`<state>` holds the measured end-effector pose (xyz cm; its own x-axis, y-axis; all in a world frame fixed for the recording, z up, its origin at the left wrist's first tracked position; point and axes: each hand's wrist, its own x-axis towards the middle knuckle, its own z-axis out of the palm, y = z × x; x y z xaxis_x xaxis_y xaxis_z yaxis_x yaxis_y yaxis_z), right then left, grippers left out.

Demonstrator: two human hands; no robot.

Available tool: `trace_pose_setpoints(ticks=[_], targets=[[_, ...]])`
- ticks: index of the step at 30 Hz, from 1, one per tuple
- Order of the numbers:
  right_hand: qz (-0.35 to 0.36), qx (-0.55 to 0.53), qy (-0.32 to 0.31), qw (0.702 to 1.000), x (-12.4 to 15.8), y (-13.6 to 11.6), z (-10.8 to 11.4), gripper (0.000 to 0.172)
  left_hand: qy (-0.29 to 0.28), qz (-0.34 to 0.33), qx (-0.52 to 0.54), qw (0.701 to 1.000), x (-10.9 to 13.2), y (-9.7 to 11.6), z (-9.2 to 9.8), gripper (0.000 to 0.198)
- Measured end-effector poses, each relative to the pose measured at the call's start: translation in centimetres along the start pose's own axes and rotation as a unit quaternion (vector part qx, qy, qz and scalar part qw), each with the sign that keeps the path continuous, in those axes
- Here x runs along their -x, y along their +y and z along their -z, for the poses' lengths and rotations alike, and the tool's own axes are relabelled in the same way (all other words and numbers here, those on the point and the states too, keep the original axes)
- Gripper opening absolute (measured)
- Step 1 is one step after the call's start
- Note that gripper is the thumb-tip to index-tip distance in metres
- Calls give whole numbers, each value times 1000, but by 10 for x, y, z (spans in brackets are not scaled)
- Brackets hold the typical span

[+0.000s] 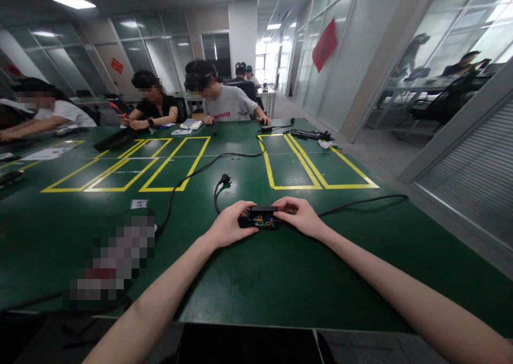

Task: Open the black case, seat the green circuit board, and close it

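Between my hands, near the middle of the green table, is a small black case with a circuit board (264, 222) showing inside it. A black cover (263, 209) is tilted up along its far side. My left hand (232, 222) grips the case's left end, thumb at the near edge and fingers at the far edge. My right hand (300, 216) pinches the right end of the cover. A black cable runs out to the right from behind my right hand. The case's right end is partly hidden by my fingers.
The green table (240, 278) bears yellow tape outlines. A black plug (225, 179) and a long cable lie beyond my hands. At the left is a blurred-out object (116, 260). A folded black tripod (310, 134) lies far right. Several people sit across the table.
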<state>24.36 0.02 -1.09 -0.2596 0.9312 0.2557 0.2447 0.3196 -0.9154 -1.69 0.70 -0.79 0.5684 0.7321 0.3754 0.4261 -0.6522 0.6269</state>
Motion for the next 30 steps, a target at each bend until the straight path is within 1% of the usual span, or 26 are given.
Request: trace_pose_setpoints(ticks=[4, 8, 12, 15, 19, 21, 23, 25, 26, 30], targets=[[13, 9, -16, 1000, 1, -2, 0, 21, -1, -2, 12, 1000, -1, 1, 0, 56], [46, 31, -23, 998, 2, -5, 0, 15, -3, -5, 26, 1000, -1, 3, 1, 49], [64, 43, -32, 996, 3, -5, 0, 11, -2, -11, 30, 999, -2, 5, 1, 46], [81, 46, -51, 994, 3, -7, 2, 10, -3, -16, 33, 999, -2, 7, 2, 37], [123, 77, -90, 985, 4, -11, 7, 11, -2, -20, 36, 999, -3, 10, 2, 26], [136, 97, -111, 980, 5, -12, 8, 14, -4, -19, 37, 999, -4, 11, 2, 23], [135, 130, -128, 974, 6, -12, 8, 25, -6, -18, 39, 999, -4, 12, 2, 21], [129, 176, -130, 967, 7, -11, 6, 36, -6, -19, 40, 999, -4, 12, 2, 20], [129, 200, -129, 963, 7, -10, 5, 39, -6, -20, 38, 999, -4, 12, 2, 19], [163, 274, -122, 940, 7, -10, 1, 36, -7, -26, 22, 999, -3, 14, 1, 18]])
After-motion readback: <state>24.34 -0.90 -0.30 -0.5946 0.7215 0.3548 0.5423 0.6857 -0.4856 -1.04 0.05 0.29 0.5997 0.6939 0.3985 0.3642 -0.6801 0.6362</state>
